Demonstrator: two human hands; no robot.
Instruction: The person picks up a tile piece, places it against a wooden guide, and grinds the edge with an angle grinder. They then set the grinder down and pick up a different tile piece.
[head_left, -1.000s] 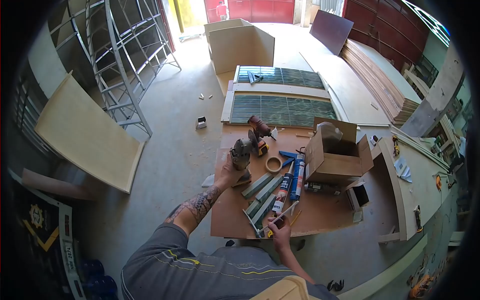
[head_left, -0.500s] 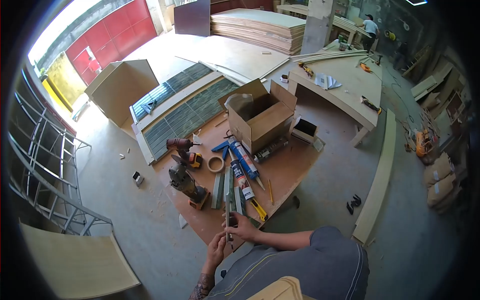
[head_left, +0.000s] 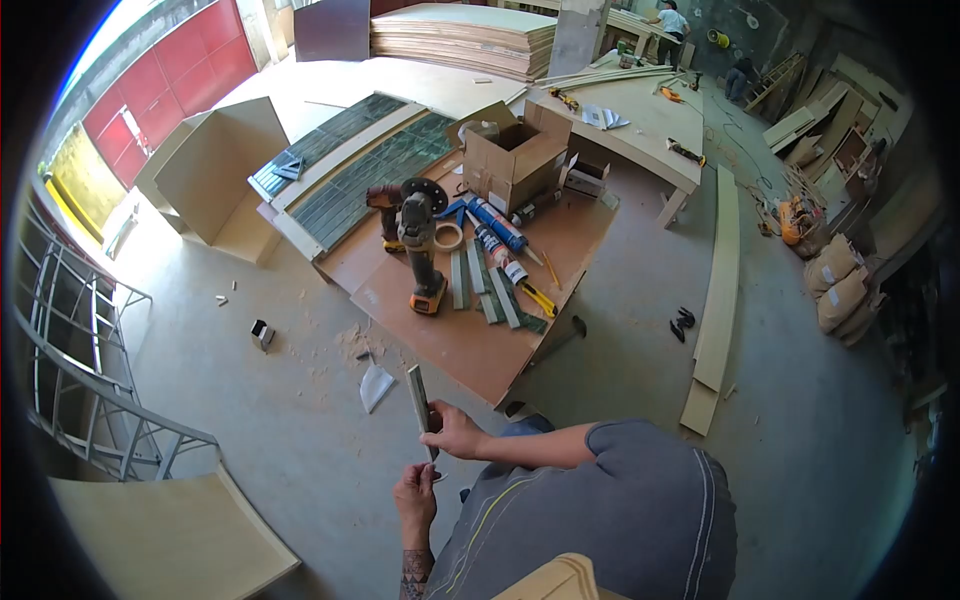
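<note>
A narrow strip of tile (head_left: 418, 398) stands nearly upright, seen edge-on, in front of my body. My right hand (head_left: 458, 432) is closed around its lower half. Just below, the fingers of my left hand (head_left: 414, 494) are pinched together at the strip's bottom end; a small pale bit shows by the fingertips, too small to name. On the brown work board (head_left: 430, 345) ahead lie several green tile strips (head_left: 478, 268), a yellow utility knife (head_left: 540, 301), sealant tubes (head_left: 496, 222), a pencil (head_left: 551, 268) and a tape roll (head_left: 448, 238). A cordless power tool (head_left: 422, 250) stands upright beside them.
A cardboard box (head_left: 508, 165) sits at the board's far end, near a green tiled panel (head_left: 375, 170). Metal scaffolding (head_left: 95, 370) stands left. Long planks (head_left: 716, 300) lie on the floor at right, beside a clamp (head_left: 682, 324). A person (head_left: 668, 28) works far back.
My hands, with the tile strip, have moved left and away from the board, now over the floor. The view has turned right, and the strip tilts slightly left.
</note>
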